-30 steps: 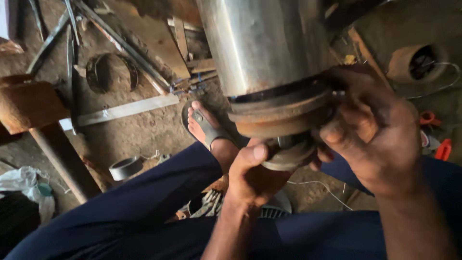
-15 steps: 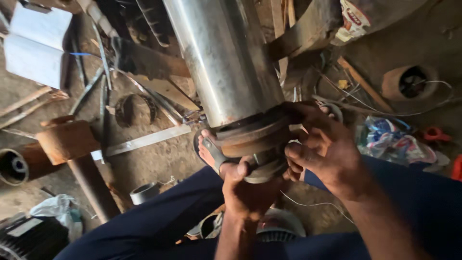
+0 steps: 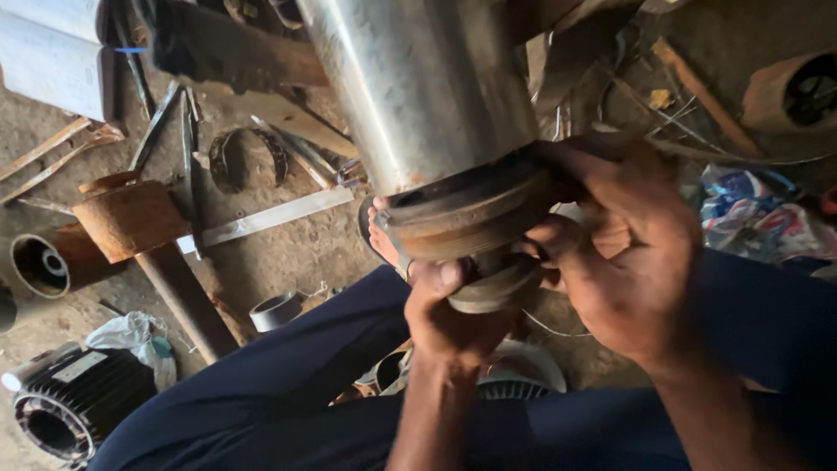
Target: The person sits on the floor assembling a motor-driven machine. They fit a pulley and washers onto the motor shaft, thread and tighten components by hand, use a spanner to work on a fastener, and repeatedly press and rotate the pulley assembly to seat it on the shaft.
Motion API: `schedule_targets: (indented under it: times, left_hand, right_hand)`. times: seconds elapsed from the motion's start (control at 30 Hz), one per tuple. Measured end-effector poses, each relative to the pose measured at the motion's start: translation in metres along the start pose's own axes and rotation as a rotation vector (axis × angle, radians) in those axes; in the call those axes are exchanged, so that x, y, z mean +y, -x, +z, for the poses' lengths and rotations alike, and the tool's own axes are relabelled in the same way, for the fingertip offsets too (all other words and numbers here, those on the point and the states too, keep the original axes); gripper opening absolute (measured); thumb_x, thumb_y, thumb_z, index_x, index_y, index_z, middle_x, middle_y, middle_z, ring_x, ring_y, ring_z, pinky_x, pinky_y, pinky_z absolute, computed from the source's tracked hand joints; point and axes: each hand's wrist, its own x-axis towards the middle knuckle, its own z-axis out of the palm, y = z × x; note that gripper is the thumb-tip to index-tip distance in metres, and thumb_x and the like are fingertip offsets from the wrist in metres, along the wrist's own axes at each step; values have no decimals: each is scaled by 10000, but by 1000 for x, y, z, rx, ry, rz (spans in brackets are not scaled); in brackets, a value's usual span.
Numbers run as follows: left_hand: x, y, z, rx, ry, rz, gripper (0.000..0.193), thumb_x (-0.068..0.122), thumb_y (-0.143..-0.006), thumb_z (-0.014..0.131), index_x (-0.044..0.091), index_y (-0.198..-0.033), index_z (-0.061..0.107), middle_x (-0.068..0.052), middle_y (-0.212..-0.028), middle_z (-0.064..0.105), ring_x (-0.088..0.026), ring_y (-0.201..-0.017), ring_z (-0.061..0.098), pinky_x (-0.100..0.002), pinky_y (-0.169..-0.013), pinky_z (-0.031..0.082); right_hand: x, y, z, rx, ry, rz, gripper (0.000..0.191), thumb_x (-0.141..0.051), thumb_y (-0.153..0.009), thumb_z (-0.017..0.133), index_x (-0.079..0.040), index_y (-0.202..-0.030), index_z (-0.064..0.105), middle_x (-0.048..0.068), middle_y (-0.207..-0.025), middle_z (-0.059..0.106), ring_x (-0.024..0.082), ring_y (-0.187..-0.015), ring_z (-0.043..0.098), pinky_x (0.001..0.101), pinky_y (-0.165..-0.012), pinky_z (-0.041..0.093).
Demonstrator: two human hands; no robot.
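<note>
A long steel cylinder (image 3: 418,87) slants down toward me and ends in a rusty brown flange (image 3: 471,218) with a smaller grey end piece (image 3: 493,292) below it. My left hand (image 3: 453,318) grips the grey end piece from underneath, thumb up against the flange. My right hand (image 3: 628,253) wraps around the right side of the flange and the end piece, fingers curled on them. My legs in dark blue trousers (image 3: 288,384) lie under the cylinder, and a bare foot (image 3: 382,235) in a sandal shows behind the flange.
On the dirt floor to the left lie a rusty pipe (image 3: 157,253), a flat metal bar (image 3: 270,218), a small metal ring (image 3: 277,310) and an electric motor (image 3: 70,406). Crumpled plastic bags (image 3: 758,214) and wires lie at right.
The view has shifted and drawn closer. Both hands stay on the flange end; my right hand's fingers have shifted round it.
</note>
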Motion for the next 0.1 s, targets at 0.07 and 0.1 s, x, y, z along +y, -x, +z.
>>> schedule_targets:
  times: [0.07,0.1]
  left_hand:
    - [-1,2,-3,7,36,-24,645,259,-906,796,-69,-1380,507,-215,-1188,671,-313,-1058,678,-405,-982,543]
    - [-1,2,-5,17,30,-34,663,255,-888,804,-62,-1392,511,-207,-1193,670,-309,-1091,670,-405,-1035,526]
  right_hand:
    - [-3,-2,6,66,27,80,467,-170,-951,763,65,-1310,577,131,-1150,607,173,-941,627,232,-775,547]
    - [-10,1,0,71,28,81,467,-170,-951,763,65,-1310,577,131,-1150,607,173,-941,627,232,-775,547]
